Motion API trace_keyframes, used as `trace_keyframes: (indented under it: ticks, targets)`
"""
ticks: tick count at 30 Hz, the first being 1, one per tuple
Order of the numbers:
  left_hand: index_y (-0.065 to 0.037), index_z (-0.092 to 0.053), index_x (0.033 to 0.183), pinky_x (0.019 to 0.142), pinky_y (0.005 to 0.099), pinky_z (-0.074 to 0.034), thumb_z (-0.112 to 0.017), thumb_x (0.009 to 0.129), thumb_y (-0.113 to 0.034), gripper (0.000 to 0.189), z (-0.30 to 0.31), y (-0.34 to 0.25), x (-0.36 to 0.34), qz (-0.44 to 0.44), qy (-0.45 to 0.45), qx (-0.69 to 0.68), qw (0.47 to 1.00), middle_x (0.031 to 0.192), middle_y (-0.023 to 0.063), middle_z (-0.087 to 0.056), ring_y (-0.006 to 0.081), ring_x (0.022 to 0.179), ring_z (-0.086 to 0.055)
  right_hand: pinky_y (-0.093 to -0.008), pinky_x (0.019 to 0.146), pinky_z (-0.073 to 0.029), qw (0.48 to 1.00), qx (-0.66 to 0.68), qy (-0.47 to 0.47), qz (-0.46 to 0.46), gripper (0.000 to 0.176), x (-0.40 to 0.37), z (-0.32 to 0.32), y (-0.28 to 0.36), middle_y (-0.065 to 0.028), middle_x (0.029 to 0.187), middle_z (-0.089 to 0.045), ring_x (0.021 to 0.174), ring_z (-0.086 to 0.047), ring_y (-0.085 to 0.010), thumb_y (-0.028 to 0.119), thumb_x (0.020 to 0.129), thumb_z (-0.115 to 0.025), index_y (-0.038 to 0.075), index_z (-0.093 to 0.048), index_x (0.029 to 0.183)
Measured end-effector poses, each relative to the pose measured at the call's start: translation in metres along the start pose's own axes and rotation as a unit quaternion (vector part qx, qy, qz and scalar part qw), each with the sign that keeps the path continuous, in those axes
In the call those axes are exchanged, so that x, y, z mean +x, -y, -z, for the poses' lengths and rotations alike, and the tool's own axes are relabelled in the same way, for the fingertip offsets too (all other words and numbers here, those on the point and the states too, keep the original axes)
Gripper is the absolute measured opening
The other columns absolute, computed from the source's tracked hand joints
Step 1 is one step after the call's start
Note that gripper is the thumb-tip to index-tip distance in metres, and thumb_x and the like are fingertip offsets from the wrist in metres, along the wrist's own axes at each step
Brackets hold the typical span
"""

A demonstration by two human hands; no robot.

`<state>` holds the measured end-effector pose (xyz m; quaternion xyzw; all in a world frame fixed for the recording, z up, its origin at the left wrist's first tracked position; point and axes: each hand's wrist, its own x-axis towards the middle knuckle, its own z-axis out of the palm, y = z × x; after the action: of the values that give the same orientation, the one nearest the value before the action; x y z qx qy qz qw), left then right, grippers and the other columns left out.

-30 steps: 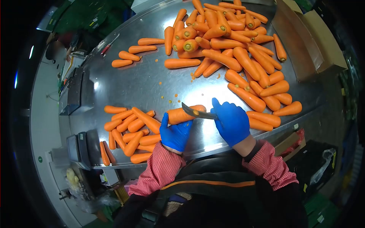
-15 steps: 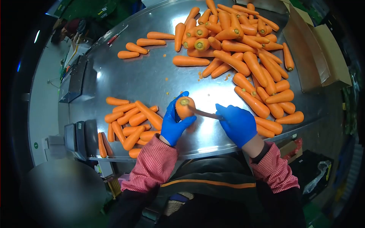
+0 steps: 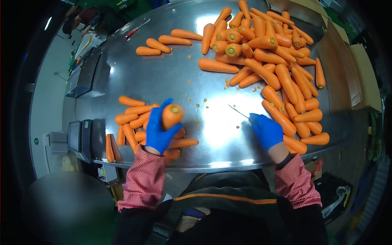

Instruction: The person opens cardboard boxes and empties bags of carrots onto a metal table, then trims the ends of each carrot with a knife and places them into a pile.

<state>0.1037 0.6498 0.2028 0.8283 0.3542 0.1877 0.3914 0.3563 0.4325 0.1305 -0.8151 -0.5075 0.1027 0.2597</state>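
My left hand (image 3: 158,130), in a blue glove, is closed round a carrot (image 3: 172,115) whose cut top end faces up. It is over the left pile of carrots (image 3: 139,110), hiding part of that pile. In my gloved right hand (image 3: 266,130) is a knife (image 3: 238,111), its thin blade pointing up and left above the bright metal table (image 3: 163,77). The knife's handle is hidden by my fingers. Close to the right hand lie the nearest carrots (image 3: 279,118) of the large heap.
A big heap of carrots (image 3: 261,36) covers the table's upper right, beside an open cardboard box (image 3: 339,69). Several carrots (image 3: 175,39) lie at the upper left near a red-handled tool (image 3: 131,33). Small trimmings dot the middle. Another person (image 3: 87,18) is at the far left.
My left hand has moved left with the carrot, away from the knife and over the left pile. The knife in my right hand has come off the carrot's top. The view has shifted slightly.
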Motion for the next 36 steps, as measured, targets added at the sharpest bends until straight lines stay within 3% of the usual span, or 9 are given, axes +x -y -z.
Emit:
trace_keyframes:
  ticks: [5,8,13,17,20,24,27,30,36]
  targets:
    - [-0.008,-0.044,0.135,0.096,0.0401,-0.045,-0.074,0.075,-0.011,0.067,0.044,0.117,0.021,0.084,-0.073,0.280,0.954,0.118,0.0173,-0.052,0.0344,0.111,-0.054,-0.0404,0.066,-0.051,0.997,0.006,0.068,-0.046,0.018,-0.006,-0.005,0.007,-0.0092,0.087,-0.064,0.078,-0.064,-0.0283,0.024,0.090,-0.054,0.015,-0.062,0.103]
    - [-0.011,-0.044,0.138,0.102,0.0413,-0.039,-0.072,0.074,-0.009,0.070,0.006,0.095,0.070,-0.106,-0.109,0.252,0.956,0.127,0.0171,-0.050,0.0369,0.117,-0.049,-0.0399,0.066,-0.051,0.997,0.002,0.058,-0.047,0.020,-0.006,-0.004,0.009,-0.0086,0.086,-0.064,0.078,-0.064,-0.0277,0.025,0.088,-0.056,0.015,-0.063,0.104]
    - [-0.012,-0.039,0.140,0.108,0.0441,-0.031,-0.069,0.077,-0.014,0.070,-0.125,0.057,0.178,-0.244,0.030,0.214,0.945,0.133,0.0163,-0.047,0.0366,0.129,-0.039,-0.0388,0.064,-0.052,0.999,-0.001,0.010,-0.045,0.022,-0.013,-0.006,0.007,-0.0100,0.082,-0.063,0.074,-0.064,-0.0283,0.022,0.086,-0.059,0.012,-0.063,0.104]
    - [-0.012,-0.040,0.138,0.106,0.0519,-0.029,-0.067,0.077,-0.019,0.067,-0.188,0.080,0.230,-0.183,0.011,0.411,0.893,0.129,0.0147,-0.047,0.0359,0.126,-0.042,-0.0379,0.068,-0.052,0.997,0.016,0.003,-0.078,0.024,-0.027,0.001,0.000,-0.0117,0.087,-0.065,0.077,-0.065,-0.0299,0.018,0.083,-0.062,0.010,-0.064,0.105]
    - [-0.011,-0.047,0.131,0.102,0.0477,-0.036,-0.070,0.075,-0.021,0.061,-0.169,0.048,0.230,-0.124,0.156,0.450,0.871,0.118,0.0146,-0.051,0.0348,0.116,-0.048,-0.0357,0.075,-0.052,0.989,0.032,0.031,-0.143,0.023,-0.035,0.007,-0.001,-0.0131,0.095,-0.066,0.086,-0.065,-0.0302,0.016,0.085,-0.063,0.008,-0.065,0.106]
    - [-0.007,-0.052,0.123,0.092,0.0385,-0.046,-0.077,0.071,-0.018,0.059,-0.146,0.047,0.197,-0.117,0.165,0.341,0.918,0.109,0.0165,-0.054,0.0330,0.107,-0.054,-0.0360,0.073,-0.052,0.988,0.082,-0.038,-0.124,0.023,-0.039,0.006,-0.008,-0.0136,0.094,-0.066,0.084,-0.065,-0.0303,0.017,0.086,-0.063,0.008,-0.065,0.107]
    - [-0.005,-0.052,0.122,0.094,0.0368,-0.044,-0.078,0.072,-0.017,0.058,-0.141,0.068,0.155,-0.039,0.147,0.073,0.986,0.112,0.0158,-0.054,0.0302,0.111,-0.053,-0.0375,0.069,-0.052,0.984,0.103,-0.080,-0.119,0.020,-0.027,0.009,-0.007,-0.0139,0.088,-0.066,0.080,-0.065,-0.0315,0.018,0.085,-0.064,0.009,-0.065,0.103]
    - [-0.003,-0.049,0.127,0.095,0.0352,-0.043,-0.077,0.074,-0.016,0.061,-0.126,0.037,0.107,-0.026,0.183,-0.175,0.967,0.114,0.0129,-0.052,0.0270,0.112,-0.052,-0.0368,0.065,-0.051,0.987,0.077,-0.120,-0.075,0.023,-0.010,0.022,0.003,-0.0113,0.084,-0.065,0.076,-0.064,-0.0291,0.017,0.083,-0.065,0.009,-0.065,0.106]
    - [-0.006,-0.047,0.134,0.097,0.0349,-0.040,-0.074,0.076,-0.010,0.064,-0.093,-0.028,0.049,-0.092,0.214,-0.077,0.969,0.113,0.0107,-0.050,0.0257,0.110,-0.051,-0.0363,0.061,-0.048,0.995,-0.033,-0.093,0.019,0.036,0.009,0.044,0.034,-0.0082,0.078,-0.058,0.070,-0.059,-0.0257,0.012,0.079,-0.067,0.011,-0.061,0.115]
